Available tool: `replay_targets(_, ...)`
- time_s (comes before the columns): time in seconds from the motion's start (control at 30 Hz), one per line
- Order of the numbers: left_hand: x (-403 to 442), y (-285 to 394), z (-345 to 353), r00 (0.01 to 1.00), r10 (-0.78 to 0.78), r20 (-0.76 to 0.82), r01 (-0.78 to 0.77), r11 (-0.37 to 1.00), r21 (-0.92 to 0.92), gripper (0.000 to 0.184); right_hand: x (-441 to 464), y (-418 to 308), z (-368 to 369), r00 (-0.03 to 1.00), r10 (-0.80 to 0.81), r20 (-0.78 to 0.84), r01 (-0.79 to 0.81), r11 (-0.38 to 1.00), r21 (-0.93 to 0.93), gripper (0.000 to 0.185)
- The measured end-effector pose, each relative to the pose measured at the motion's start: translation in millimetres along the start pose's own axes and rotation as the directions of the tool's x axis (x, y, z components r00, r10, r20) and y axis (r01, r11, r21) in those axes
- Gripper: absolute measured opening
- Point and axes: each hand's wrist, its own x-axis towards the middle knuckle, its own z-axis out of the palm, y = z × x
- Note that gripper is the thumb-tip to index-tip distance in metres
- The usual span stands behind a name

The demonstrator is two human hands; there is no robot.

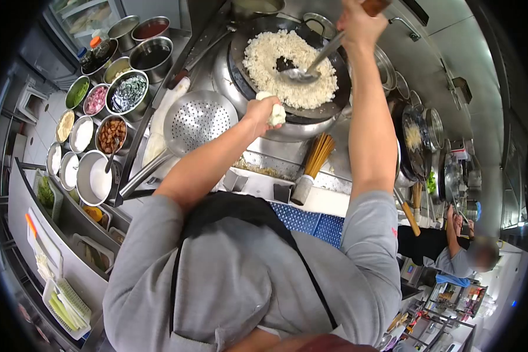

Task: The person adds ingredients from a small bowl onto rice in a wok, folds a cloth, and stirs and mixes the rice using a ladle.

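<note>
A large dark wok (341, 73) on the stove holds a ring of white rice (264, 58), with a dark bare patch near its middle. My right hand (361, 24) is wrapped round the wooden-ended handle of a metal ladle (302, 75), whose bowl rests in the rice. At the wok's near left rim, my left hand (263, 111) is closed on a bunched pale cloth (277, 112). A perforated strainer (198, 122) lies left of the wok, below my left forearm.
Metal containers of ingredients, including diced brown pieces (112, 135), stand at the left. A bamboo brush (318, 158) stands before the wok. More woks (415, 141) line the right side, where a co-worker (452, 252) stands. Vegetable trays (67, 308) are lower left.
</note>
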Motion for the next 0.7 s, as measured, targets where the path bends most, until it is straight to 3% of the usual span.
replay_targets(0.07, -5.8, 3.8, 3.2, 1.000, 0.016, -0.025, -0.016, 1.000, -0.021, 0.015, -13.2, -35.7, -0.2, 0.995, -0.009, 0.102, -0.009, 0.984, 0.176, 0.028)
replay_targets(0.13, -6.2, 2.9, 4.1, 0.999, 0.021, -0.031, -0.023, 0.998, -0.057, 0.015, -50.2, -36.9, -1.8, 0.958, -0.243, 0.152, 0.177, 0.920, 0.350, 0.030)
replay_targets(0.23, -7.7, -5.6, 4.9, 0.999, 0.017, -0.047, -0.020, 0.998, -0.064, 0.014, -63.1, 39.8, -18.4, 0.997, -0.059, 0.048, 0.048, 0.977, 0.208, 0.033)
replay_targets(0.27, -4.2, 3.1, 5.8, 0.998, 0.028, -0.060, -0.032, 0.997, -0.065, 0.014, -43.9, 50.4, -25.0, 0.998, -0.048, 0.030, 0.046, 0.997, 0.059, 0.034)
replay_targets(0.33, -9.1, -4.1, 1.8, 0.999, 0.029, -0.040, -0.032, 0.998, -0.055, 0.014, -28.6, -2.4, -10.7, 0.997, 0.026, -0.076, -0.047, 0.954, -0.295, 0.033)
replay_targets(0.37, -7.6, -1.3, 2.1, 0.999, 0.029, -0.029, -0.030, 0.998, -0.048, 0.014, -12.5, -9.1, -12.5, 0.993, -0.031, -0.112, 0.019, 0.994, -0.106, 0.030)
replay_targets(0.4, -4.3, 2.0, 3.0, 0.999, 0.030, -0.017, -0.030, 0.998, -0.049, 0.014, -11.5, -30.1, -20.1, 0.998, 0.055, -0.029, -0.053, 0.996, 0.070, 0.027)
replay_targets(0.47, -1.8, 1.6, 3.1, 1.000, 0.026, -0.014, -0.027, 0.998, -0.051, 0.014, -45.6, -74.0, -24.8, 0.988, -0.037, 0.149, 0.015, 0.989, 0.149, 0.027)
replay_targets(0.53, -5.3, 3.0, 4.5, 0.998, 0.037, -0.050, -0.039, 0.999, -0.034, 0.013, -82.3, -37.1, -20.2, 0.995, -0.095, -0.042, 0.097, 0.994, 0.049, 0.028)
replay_targets(0.57, -8.3, -4.0, 3.3, 0.999, 0.016, -0.051, -0.018, 0.999, -0.035, 0.014, -89.2, 0.0, -25.9, 0.991, -0.064, -0.116, 0.082, 0.985, 0.153, 0.028)
replay_targets(0.63, -4.2, 3.1, 4.8, 0.999, 0.021, -0.046, -0.022, 0.999, -0.038, 0.015, -58.4, 29.1, -41.5, 0.990, -0.062, -0.123, 0.073, 0.994, 0.087, 0.027)
replay_targets(0.7, -2.3, -0.3, 0.4, 1.000, 0.008, -0.029, -0.009, 0.999, -0.033, 0.015, -23.9, 4.1, -46.6, 0.992, -0.015, -0.123, 0.017, 1.000, 0.019, 0.025)
